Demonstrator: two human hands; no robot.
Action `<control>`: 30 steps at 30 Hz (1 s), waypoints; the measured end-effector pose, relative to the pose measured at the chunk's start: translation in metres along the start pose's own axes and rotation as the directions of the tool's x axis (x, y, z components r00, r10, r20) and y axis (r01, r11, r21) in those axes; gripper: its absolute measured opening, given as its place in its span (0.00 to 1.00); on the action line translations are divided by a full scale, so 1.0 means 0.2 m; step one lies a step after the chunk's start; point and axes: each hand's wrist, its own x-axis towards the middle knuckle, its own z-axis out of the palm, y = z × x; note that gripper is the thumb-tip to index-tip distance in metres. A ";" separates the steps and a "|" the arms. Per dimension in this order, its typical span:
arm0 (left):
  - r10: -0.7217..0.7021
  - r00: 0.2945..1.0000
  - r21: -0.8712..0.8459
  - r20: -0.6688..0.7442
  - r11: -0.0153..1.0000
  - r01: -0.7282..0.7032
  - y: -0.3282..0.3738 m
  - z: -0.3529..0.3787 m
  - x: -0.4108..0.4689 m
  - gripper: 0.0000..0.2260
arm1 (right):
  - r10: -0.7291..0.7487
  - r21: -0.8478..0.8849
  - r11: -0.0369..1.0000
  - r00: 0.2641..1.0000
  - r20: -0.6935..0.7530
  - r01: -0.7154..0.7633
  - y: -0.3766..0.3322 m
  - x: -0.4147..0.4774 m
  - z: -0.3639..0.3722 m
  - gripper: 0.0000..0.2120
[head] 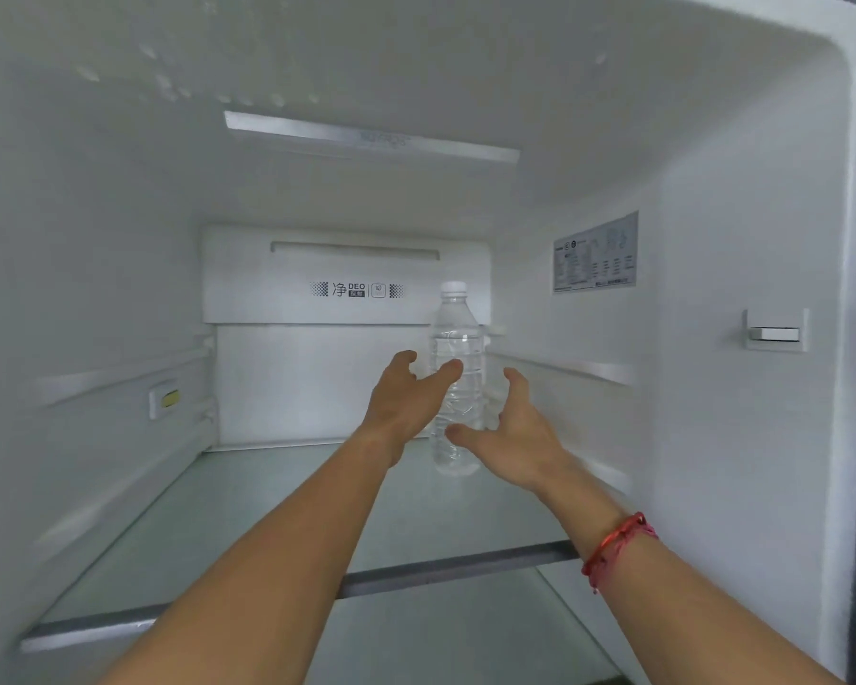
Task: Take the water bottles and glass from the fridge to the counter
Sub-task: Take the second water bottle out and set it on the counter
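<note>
A clear bottle (458, 348) is seen standing upright on the glass shelf (248, 511) of the fridge. Its long axis is vertical, with the white cap (453, 287) pointing up and the base set on the glass. It is placed close to the shelf's back edge, right of the middle and toward the back right corner, but apart from the right wall. No label or writing can be made out on it.

The left hand (406, 402) is held open at the bottle's left side, fingers spread and lightly curved, with the thumb lying across the front of the bottle at mid-height. The right hand (510, 437) is held open at the bottle's right side, its thumb crossing the lower part and its fingers raised just beside the right flank. Nothing is gripped by either hand; whether the thumbs touch the plastic cannot be told. A red cord (614, 546) is worn on the right wrist.

On the white panel (268, 289) at the back, behind the bottle, "DEO" is printed next to a Chinese character, with small icons and dotted squares at either end. A grey sticker (595, 252) is fixed to the right wall; its print is too small to be read.
</note>
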 end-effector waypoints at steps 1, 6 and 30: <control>-0.011 1.000 -0.012 -0.004 1.000 0.011 -0.01 0.01 0.03 0.39 | 0.003 0.008 1.000 1.000 0.009 -0.003 0.01 0.03 0.01 0.52; -0.059 0.997 -0.067 0.050 0.996 0.062 -0.03 0.06 0.14 0.43 | 0.002 0.087 0.996 0.997 0.072 -0.008 0.02 0.13 0.04 0.50; 0.091 0.996 -0.214 0.026 0.973 -0.083 0.10 0.01 -0.16 0.18 | -0.170 0.387 0.914 0.981 0.093 0.122 -0.05 -0.05 0.02 0.44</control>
